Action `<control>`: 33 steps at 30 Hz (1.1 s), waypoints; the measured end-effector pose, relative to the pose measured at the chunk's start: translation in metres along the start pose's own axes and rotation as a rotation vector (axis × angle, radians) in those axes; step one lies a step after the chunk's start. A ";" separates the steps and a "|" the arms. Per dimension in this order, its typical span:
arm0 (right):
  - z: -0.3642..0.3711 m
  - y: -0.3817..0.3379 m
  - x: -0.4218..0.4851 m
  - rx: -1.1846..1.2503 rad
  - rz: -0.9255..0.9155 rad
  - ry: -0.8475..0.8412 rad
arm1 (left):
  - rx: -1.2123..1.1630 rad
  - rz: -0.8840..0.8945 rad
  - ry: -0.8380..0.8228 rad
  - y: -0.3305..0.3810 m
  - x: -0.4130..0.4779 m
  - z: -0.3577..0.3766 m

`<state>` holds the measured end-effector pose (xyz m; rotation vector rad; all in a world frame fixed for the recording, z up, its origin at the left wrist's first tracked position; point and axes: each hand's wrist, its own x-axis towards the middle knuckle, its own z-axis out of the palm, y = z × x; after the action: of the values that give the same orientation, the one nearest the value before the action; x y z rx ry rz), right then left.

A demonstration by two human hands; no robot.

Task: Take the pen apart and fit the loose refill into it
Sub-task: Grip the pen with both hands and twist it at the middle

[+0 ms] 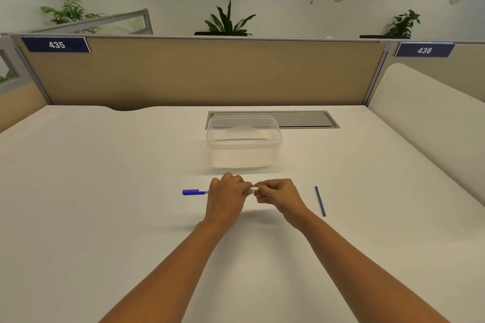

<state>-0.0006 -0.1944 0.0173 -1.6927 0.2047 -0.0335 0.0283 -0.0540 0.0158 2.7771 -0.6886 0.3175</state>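
Note:
A white pen with a blue cap [193,192] lies level over the middle of the white desk, held by both hands. My left hand [227,195] wraps around the barrel, and the blue cap sticks out to its left. My right hand [278,195] pinches the pen's white right end between fingertips. Most of the barrel is hidden by my fingers. A thin dark blue refill [320,200] lies loose on the desk to the right of my right hand, apart from it.
A clear plastic container [243,142] with a lid stands just beyond my hands. Behind it a grey cable hatch [301,118] is set into the desk. A tan partition [199,73] closes the far edge, and a white divider [430,118] rises on the right.

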 end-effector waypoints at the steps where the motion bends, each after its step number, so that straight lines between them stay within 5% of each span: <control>1: 0.000 0.000 0.000 0.041 0.015 -0.009 | -0.004 -0.005 -0.004 0.000 0.000 0.000; 8: 0.001 -0.004 0.003 0.335 0.177 -0.072 | -0.027 -0.036 0.019 -0.002 -0.001 -0.002; 17: 0.007 -0.007 0.002 0.064 0.292 -0.126 | -0.026 -0.026 0.029 -0.003 -0.003 0.001; 33: 0.009 0.000 0.001 0.027 0.031 -0.035 | -0.160 -0.034 -0.028 -0.001 0.007 -0.003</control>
<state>0.0017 -0.1856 0.0164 -1.6616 0.2036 0.0162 0.0338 -0.0553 0.0203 2.6423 -0.6425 0.2077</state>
